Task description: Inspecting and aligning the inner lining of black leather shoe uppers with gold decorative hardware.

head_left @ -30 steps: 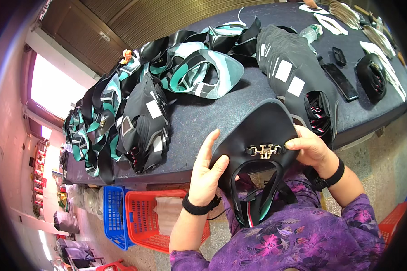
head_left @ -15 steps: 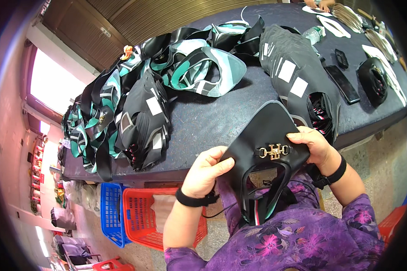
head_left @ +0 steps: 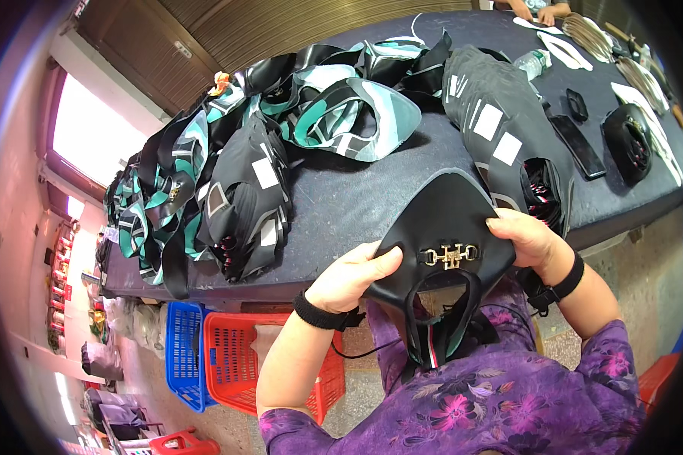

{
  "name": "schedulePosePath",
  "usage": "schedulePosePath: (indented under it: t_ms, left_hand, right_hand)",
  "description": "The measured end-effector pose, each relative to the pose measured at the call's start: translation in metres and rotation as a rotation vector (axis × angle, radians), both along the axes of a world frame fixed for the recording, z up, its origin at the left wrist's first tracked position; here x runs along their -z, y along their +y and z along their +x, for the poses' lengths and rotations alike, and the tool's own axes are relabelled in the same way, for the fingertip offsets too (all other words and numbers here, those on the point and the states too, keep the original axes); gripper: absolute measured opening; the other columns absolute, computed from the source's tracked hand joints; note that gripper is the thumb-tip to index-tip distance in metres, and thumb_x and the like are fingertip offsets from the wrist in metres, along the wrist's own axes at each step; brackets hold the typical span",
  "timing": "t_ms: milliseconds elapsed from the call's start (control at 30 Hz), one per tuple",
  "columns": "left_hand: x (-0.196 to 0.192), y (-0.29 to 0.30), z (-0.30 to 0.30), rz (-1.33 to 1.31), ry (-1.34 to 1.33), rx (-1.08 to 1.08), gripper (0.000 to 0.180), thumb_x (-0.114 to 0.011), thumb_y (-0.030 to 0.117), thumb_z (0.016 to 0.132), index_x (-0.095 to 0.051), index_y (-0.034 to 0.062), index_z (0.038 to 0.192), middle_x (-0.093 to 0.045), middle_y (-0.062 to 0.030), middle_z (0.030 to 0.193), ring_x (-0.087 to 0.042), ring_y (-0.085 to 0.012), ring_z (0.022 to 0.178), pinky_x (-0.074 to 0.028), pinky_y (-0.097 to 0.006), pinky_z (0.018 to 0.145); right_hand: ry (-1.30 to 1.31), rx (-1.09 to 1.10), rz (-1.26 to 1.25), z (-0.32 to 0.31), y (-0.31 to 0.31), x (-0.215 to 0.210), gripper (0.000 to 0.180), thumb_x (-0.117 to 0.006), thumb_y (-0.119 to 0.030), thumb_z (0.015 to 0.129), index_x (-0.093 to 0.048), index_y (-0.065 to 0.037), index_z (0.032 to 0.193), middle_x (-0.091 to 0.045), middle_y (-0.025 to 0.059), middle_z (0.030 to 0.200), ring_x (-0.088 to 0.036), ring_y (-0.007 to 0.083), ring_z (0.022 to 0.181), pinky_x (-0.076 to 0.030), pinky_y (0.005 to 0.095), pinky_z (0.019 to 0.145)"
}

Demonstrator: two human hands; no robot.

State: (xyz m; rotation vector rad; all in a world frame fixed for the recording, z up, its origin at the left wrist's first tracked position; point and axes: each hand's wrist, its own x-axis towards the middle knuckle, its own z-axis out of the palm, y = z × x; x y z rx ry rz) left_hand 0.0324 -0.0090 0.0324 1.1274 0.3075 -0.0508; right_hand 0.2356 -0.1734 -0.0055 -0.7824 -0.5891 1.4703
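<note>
A black shoe upper (head_left: 436,205) with a gold buckle ornament (head_left: 450,256) is stretched between my two hands, close to my body. My left hand (head_left: 349,277) grips its left edge, thumb on top and fingers hidden beneath. On the right edge, my right hand (head_left: 535,239) holds on the same way, its thumb near the ornament. Below the ornament the upper's opening shows, with a striped strip and some teal lining inside. Past my hands on the dark table (head_left: 341,205) lies a loose upper (head_left: 398,125), its teal and white patterned lining showing.
Stacked black uppers lie left (head_left: 243,193) and right (head_left: 482,114). A heap of teal-lined uppers (head_left: 178,171) covers the table's left. To the right are a phone (head_left: 577,148) and a bottle (head_left: 531,64). A blue basket (head_left: 184,356) and red basket (head_left: 228,368) stand below. Another person's hands (head_left: 535,10) are far right.
The shoe upper has shifted slightly left and tilted flatter in my hands, its ornament turning a little. My left forearm has moved slightly left. Both hands keep their grip.
</note>
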Motion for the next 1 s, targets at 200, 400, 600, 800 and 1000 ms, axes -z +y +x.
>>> schedulePosePath:
  t_ms: [200,400,600,800,1000]
  left_hand:
    - [0.004,0.0,0.003,-0.024,-0.012,0.0,0.039,-0.053,0.021,0.085,-0.048,-0.0047,0.114,-0.057,-0.0114,0.106,-0.057,-0.0167,0.093,-0.043,-0.028,0.084]
    - [0.003,0.0,0.004,0.047,-0.011,0.034,0.039,-0.058,0.022,0.082,-0.051,-0.0039,0.11,-0.059,-0.0099,0.103,-0.056,-0.0164,0.093,-0.042,-0.028,0.084]
    - [0.005,0.004,0.001,0.244,-0.033,0.105,0.039,-0.066,0.018,0.075,-0.055,-0.0018,0.106,-0.06,-0.0078,0.097,-0.056,-0.0145,0.09,-0.042,-0.027,0.083]
    - [0.002,0.002,0.003,0.208,-0.01,0.114,0.035,-0.065,0.016,0.076,-0.055,-0.0016,0.104,-0.062,-0.0052,0.091,-0.056,-0.0113,0.084,-0.043,-0.024,0.078]
    - [-0.023,0.015,0.012,0.534,-0.05,0.297,0.028,-0.062,0.021,0.079,-0.058,-0.0015,0.096,-0.061,-0.0033,0.089,-0.052,-0.0101,0.083,-0.042,-0.025,0.077]
  right_hand:
    - [-0.091,-0.136,0.096,0.002,0.0,0.004,0.046,-0.061,-0.007,0.073,-0.046,0.006,0.115,-0.055,0.0114,0.109,-0.054,0.0171,0.096,-0.043,0.0281,0.083]
    - [0.04,-0.161,0.043,0.001,0.002,0.007,0.038,-0.056,-0.004,0.076,-0.048,0.01,0.11,-0.058,0.0163,0.104,-0.059,0.0208,0.09,-0.046,0.0314,0.081]
    - [0.096,-0.131,-0.02,0.002,0.005,0.009,0.034,-0.053,-0.007,0.078,-0.05,0.011,0.108,-0.059,0.0182,0.101,-0.06,0.0247,0.087,-0.047,0.0324,0.081]
    - [0.104,-0.133,-0.025,0.001,0.005,0.004,0.033,-0.053,-0.005,0.078,-0.051,0.01,0.106,-0.06,0.0167,0.099,-0.061,0.0227,0.084,-0.048,0.0315,0.078]
    - [-0.064,-0.132,-0.065,-0.007,0.014,-0.005,0.034,-0.054,-0.006,0.078,-0.051,0.006,0.109,-0.06,0.0133,0.1,-0.06,0.0182,0.085,-0.047,0.0279,0.077]
